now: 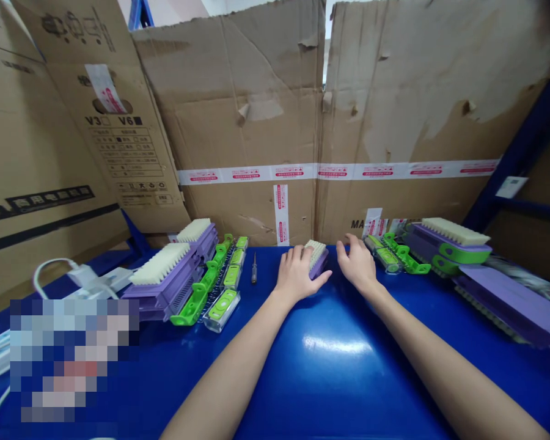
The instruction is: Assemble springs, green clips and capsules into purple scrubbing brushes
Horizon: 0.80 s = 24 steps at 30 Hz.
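Note:
At the back middle of the blue table, a purple block with cream bristles, like a brush head, is in my left hand. My fingers lie along its left side and the thumb reaches past its near end; the palm hides part of it. To the right, my right hand hovers or rests apart from the block, fingers loosely spread with nothing in them. Closest to that hand are clear cases with lime-green inserts and a bright green bracket. Left of my left hand lies a small screwdriver.
Stacked purple brush blocks, green brackets and several clear green cases line the left. More purple blocks sit at right. A white charger with cables lies far left. Cardboard sheets wall the back.

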Tool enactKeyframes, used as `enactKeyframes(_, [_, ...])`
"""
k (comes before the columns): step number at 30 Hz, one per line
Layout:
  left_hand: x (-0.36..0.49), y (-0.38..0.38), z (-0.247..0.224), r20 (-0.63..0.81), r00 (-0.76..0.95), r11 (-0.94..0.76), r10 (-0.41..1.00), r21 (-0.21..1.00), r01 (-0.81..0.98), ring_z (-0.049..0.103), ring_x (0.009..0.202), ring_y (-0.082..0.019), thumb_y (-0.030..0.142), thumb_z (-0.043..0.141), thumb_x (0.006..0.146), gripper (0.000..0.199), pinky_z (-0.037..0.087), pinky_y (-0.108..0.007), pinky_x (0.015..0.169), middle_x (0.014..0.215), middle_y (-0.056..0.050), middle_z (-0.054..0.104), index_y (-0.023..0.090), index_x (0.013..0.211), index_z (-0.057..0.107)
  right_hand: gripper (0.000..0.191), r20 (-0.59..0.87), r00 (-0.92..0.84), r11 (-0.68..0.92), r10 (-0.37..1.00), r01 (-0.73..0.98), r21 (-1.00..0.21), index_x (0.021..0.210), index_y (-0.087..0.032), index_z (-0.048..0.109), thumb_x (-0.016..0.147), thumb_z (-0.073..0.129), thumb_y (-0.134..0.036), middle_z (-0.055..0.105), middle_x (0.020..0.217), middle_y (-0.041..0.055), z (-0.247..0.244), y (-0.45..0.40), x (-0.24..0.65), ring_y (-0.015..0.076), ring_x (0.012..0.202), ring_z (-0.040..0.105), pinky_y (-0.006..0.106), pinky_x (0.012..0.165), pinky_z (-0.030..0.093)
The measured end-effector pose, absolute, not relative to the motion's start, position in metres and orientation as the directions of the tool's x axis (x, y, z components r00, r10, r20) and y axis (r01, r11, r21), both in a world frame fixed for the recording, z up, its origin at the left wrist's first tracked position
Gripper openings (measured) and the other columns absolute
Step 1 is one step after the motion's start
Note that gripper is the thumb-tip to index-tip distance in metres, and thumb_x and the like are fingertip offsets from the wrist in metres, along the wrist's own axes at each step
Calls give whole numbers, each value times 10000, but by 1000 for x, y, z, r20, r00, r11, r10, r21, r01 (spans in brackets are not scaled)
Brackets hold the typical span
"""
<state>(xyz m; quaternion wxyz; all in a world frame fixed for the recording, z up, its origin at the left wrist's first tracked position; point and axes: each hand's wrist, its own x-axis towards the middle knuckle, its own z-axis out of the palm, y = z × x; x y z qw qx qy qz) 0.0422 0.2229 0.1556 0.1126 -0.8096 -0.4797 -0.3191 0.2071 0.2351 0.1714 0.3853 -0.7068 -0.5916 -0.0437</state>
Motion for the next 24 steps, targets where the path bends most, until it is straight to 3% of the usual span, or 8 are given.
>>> enactKeyframes(4, [39, 228, 155, 620, 347, -497, 704, 81, 864, 480, 1041, -269, 479, 525, 794, 466, 391, -392, 858, 1153, -109, 505, 209, 1174, 518, 403, 627, 181, -79, 758, 979, -187, 1203, -130, 496, 871, 360, -314, 577, 1062, 158, 166, 233, 215, 272, 972, 526, 358, 772, 395])
enactKeyframes(7, [29, 235, 156, 618, 381, -508, 688, 36, 860, 450, 1086, -275, 413, 494, 832, 406, 374, -412, 882, 1187, -107, 484, 255, 1205, 518, 373, 645, 209, -190, 735, 977, -100, 1158, -114, 519, 843, 378, -255, 567, 1033, 177, 170, 232, 227, 299, 983, 489, 391, 773, 370])
enactKeyframes(13, [15, 242, 155, 618, 324, -430, 716, 25, 903, 416, 1117, -280, 359, 435, 865, 397, 334, -443, 930, 1225, -122, 460, 255, 1243, 494, 367, 563, 409, -411, 718, 902, -130, 1123, -86, 546, 801, 450, -234, 549, 1062, 211, 189, 223, 267, 330, 1020, 470, 436, 787, 367])
enactKeyframes(19, [16, 243, 151, 620, 249, -351, 744, 45, 935, 404, 1142, -290, 356, 396, 870, 421, 316, -458, 951, 1260, -144, 444, 208, 1257, 467, 409, 300, 617, -584, 727, 786, -202, 1141, -93, 556, 786, 470, -276, 536, 1118, 241, 197, 216, 308, 360, 1074, 474, 430, 752, 392])
enactKeyframes(24, [16, 242, 152, 602, 245, -363, 760, 81, 928, 407, 1139, -298, 373, 377, 876, 433, 312, -472, 953, 1268, -156, 438, 197, 1263, 458, 384, 114, 660, -630, 743, 746, -215, 1053, -125, 619, 700, 536, -252, 578, 1051, 257, 195, 217, 326, 396, 1048, 509, 439, 691, 412])
